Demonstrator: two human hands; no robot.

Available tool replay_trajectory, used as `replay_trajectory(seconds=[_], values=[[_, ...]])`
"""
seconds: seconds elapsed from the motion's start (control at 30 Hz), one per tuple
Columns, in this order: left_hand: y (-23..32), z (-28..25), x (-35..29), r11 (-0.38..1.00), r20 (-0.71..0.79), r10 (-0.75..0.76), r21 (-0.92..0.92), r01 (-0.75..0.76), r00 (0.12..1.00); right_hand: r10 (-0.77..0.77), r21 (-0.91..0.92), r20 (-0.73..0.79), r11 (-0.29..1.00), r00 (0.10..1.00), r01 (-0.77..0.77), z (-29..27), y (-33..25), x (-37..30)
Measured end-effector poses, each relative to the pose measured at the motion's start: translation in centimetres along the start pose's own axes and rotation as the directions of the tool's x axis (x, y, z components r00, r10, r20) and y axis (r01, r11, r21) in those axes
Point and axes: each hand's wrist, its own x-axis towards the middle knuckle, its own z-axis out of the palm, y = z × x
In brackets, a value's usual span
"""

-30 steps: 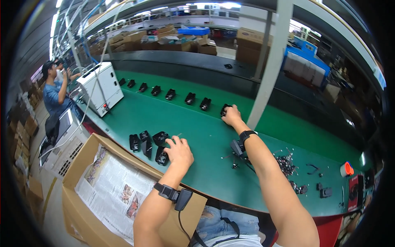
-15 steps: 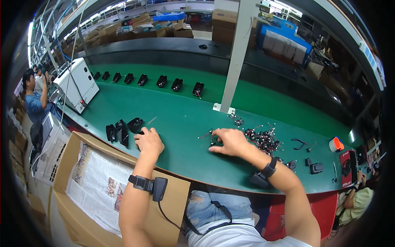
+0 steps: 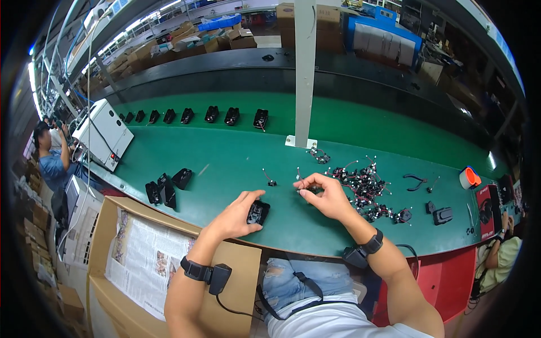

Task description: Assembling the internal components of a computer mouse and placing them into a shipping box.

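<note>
My left hand [image 3: 235,216] grips a small black plastic housing [image 3: 258,213] by its edges near the bench's front. The housing's open side faces up and shows parts inside. To its right, my right hand [image 3: 326,195] pinches a small black part with thin wires [image 3: 298,181] between thumb and fingertips, held apart from the housing. A similar wired part [image 3: 272,182] lies on the green bench [image 3: 225,163] between the two hands. Beyond my right hand spreads a pile of small wired parts [image 3: 360,183]. Several black housings [image 3: 167,190] lie together at the left.
Along the back of the bench runs a row of black housings [image 3: 212,114]. A pale metal post [image 3: 304,84] rises from the bench. Pliers [image 3: 415,181] and an orange tape roll [image 3: 469,178] lie at right. A cardboard box [image 3: 242,270] stands at front left. Co-workers sit at both sides.
My left hand has moved right from the housing group, bringing one housing with it. My right hand has lifted a wired part, leaving another on the bench. The view has shifted slightly.
</note>
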Motion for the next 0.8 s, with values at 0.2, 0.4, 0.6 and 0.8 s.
replay_trajectory(seconds=[0.2, 0.4, 0.6, 0.8], values=[[1.9, 0.3, 0.5, 0.98, 0.031, -0.166, -0.105, 0.169, 0.986, 0.007, 0.039, 0.038, 0.999, 0.999, -0.009, -0.1, -1.6, -0.4], [2.2, 2.0, 1.3, 0.993, 0.002, 0.018, -0.118, -0.017, 1.0, -0.136, 0.133, 0.057, 0.983, 0.989, 0.128, 1.5, -1.2, -1.2], [4.1, 2.0, 1.1, 0.665, 0.063, -0.088, -0.739, 0.106, 0.994, -0.186, 0.066, 0.009, 0.98, 0.982, 0.185, 2.0, -2.2, -1.7], [4.5, 2.0, 1.5, 0.948, -0.22, -0.024, -0.314, -0.047, 0.975, -0.276, -0.024, -0.01, 0.961, 0.961, 0.275, 2.5, -2.9, -2.3]])
